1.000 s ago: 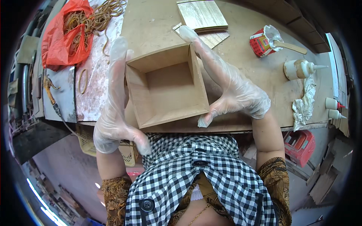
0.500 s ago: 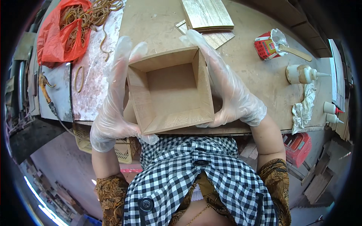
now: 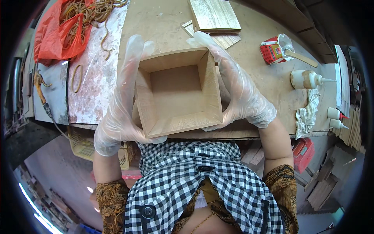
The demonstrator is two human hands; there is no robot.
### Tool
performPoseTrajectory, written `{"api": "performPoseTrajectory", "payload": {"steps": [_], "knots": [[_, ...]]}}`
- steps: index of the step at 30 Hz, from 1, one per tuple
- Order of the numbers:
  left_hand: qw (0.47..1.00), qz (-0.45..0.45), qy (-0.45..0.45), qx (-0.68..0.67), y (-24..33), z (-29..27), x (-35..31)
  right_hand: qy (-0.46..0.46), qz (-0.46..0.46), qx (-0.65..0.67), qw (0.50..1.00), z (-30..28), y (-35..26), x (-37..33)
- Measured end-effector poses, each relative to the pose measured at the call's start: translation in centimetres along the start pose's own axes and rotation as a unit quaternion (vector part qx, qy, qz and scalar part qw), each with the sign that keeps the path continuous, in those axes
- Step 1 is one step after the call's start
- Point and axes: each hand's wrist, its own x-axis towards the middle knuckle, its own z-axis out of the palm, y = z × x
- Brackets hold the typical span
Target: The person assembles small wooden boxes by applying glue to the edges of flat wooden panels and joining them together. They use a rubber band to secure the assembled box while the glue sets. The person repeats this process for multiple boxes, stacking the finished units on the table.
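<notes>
A square, open-topped wooden box [image 3: 177,91] is held up between my two gloved hands, its hollow inside facing me and slightly tilted. My left hand [image 3: 124,97], in a clear plastic glove, grips the left wall, with the thumb along the near lower corner. On the opposite side my right hand [image 3: 237,87], gloved the same way, clasps the right wall; its fingers reach toward the far corner. Parts of the fingers are hidden behind the box. Beyond it lies a small stack of wooden panels [image 3: 216,15].
At the right stand a red carton with a stick [image 3: 272,50], a glue bottle [image 3: 306,79], a crumpled white cloth [image 3: 307,113] and two small bottles [image 3: 334,113]. A red bag [image 3: 58,39] of rubber bands [image 3: 99,15] lies far left, near a hooked tool [image 3: 41,89].
The box has shifted and turned very slightly in my hands, and my left hand has moved a little with it. Both hands keep their hold.
</notes>
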Motion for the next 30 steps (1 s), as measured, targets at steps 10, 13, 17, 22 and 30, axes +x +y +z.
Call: {"api": "performPoseTrajectory", "payload": {"steps": [10,13,17,22,30], "knots": [[0.980,0.009,0.040,-0.195,-0.7,0.4,0.4,0.055,0.102,0.269,0.956,0.4,-1.4,1.0],[0.984,-0.066,0.018,-0.164,-0.6,-0.7,-0.1,0.007,0.110,0.229,0.967,-0.1,-1.3,1.0],[0.973,-0.107,0.002,-0.203,0.2,-0.4,0.8,-0.056,0.064,0.098,0.992,-0.7,-0.8,0.1],[0.973,-0.124,0.018,-0.193,0.8,0.1,1.2,-0.036,0.150,0.184,0.971,0.4,-0.6,-0.2],[0.982,-0.114,-0.010,-0.150,0.1,-0.3,1.2,-0.052,0.161,0.200,0.965,0.4,0.0,-0.1]]}}
